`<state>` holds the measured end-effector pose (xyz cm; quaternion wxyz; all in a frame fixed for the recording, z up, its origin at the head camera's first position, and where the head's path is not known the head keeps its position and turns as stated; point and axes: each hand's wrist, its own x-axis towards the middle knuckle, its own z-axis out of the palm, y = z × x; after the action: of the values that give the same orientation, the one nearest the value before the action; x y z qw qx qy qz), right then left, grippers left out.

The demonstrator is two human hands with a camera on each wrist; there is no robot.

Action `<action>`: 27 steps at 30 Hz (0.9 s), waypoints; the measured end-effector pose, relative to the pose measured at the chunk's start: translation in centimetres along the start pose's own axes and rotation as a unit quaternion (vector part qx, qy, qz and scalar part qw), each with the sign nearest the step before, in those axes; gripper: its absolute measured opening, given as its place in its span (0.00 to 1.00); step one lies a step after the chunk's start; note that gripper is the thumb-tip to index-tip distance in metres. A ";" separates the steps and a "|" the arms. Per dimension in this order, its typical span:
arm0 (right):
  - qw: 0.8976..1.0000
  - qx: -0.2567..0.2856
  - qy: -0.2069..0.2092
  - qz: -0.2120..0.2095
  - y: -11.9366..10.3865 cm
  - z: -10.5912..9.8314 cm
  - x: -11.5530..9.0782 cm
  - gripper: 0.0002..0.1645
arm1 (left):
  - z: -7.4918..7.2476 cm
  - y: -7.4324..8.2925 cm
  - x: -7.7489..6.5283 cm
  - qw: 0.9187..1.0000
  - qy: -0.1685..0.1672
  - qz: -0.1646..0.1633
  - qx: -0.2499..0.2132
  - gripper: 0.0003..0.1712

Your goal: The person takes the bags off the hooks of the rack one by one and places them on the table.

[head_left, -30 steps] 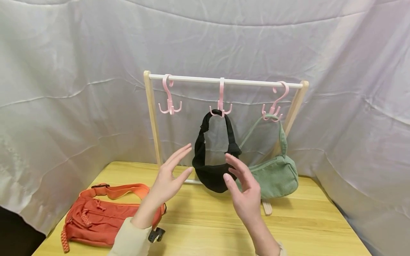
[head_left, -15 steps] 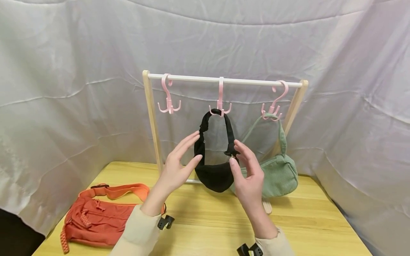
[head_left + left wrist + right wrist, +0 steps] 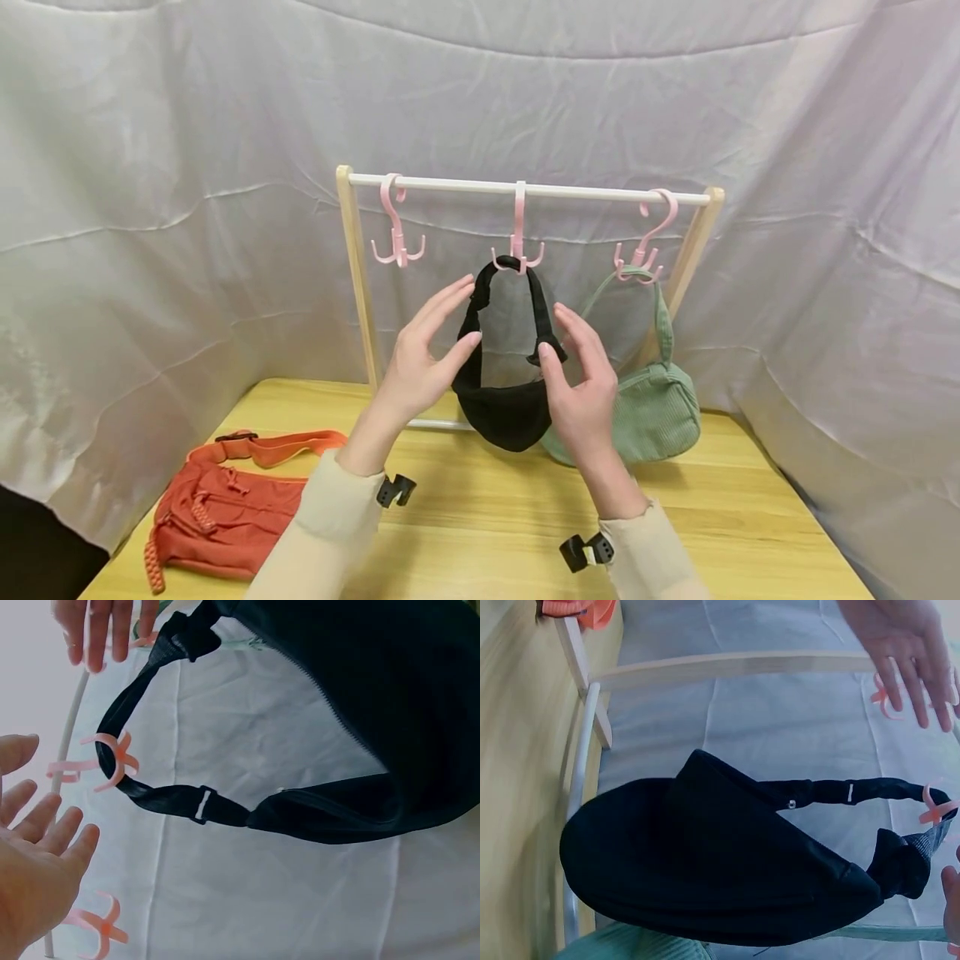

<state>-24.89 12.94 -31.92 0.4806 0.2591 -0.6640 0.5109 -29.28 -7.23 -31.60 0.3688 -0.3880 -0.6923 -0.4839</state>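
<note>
A black sling bag (image 3: pixel 504 417) hangs by its strap from the middle pink hook (image 3: pixel 517 229). My left hand (image 3: pixel 420 358) is raised at the bag's left side, fingers extended and thumb apart. In the left wrist view the left hand (image 3: pixel 41 877) holds nothing and stands apart from the strap (image 3: pixel 161 799). My right hand (image 3: pixel 587 387) is at the other side, near the knotted end of the strap, fingers extended. The right wrist view shows only a bit of the right hand (image 3: pixel 952 896); a gap separates it from the bag (image 3: pixel 705 862).
A green corduroy bag (image 3: pixel 656 417) hangs from the right pink hook (image 3: pixel 641 250). The left pink hook (image 3: pixel 396 237) bears nothing. All hooks hang on the white rail (image 3: pixel 457 184) of a wooden rack. A red-orange waist bag (image 3: pixel 232 517) lies on the table (image 3: pixel 480 533) at left.
Both hands have moved up and forward, to either side of the black bag's strap. The bags and the hooks stay where they were.
</note>
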 end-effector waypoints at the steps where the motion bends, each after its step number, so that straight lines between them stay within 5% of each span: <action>1: 1.000 -0.004 -0.001 0.001 0.0 0.1 0.2 0.24 | -0.1 0.0 0.3 1.000 0.001 0.002 0.000 0.32; 11: 1.000 -0.022 -0.018 -0.012 4.4 0.8 0.8 0.25 | -0.3 0.6 3.3 0.999 -0.011 0.034 0.015 0.33; 27: 0.997 -0.049 -0.041 -0.038 6.2 1.4 2.8 0.23 | -0.4 1.4 9.1 0.993 -0.019 0.108 0.032 0.32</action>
<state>-31.73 14.15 -32.10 0.4838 0.2810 -0.6972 0.4482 -31.89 -5.66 -22.86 0.4181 -0.4571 -0.6686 -0.4114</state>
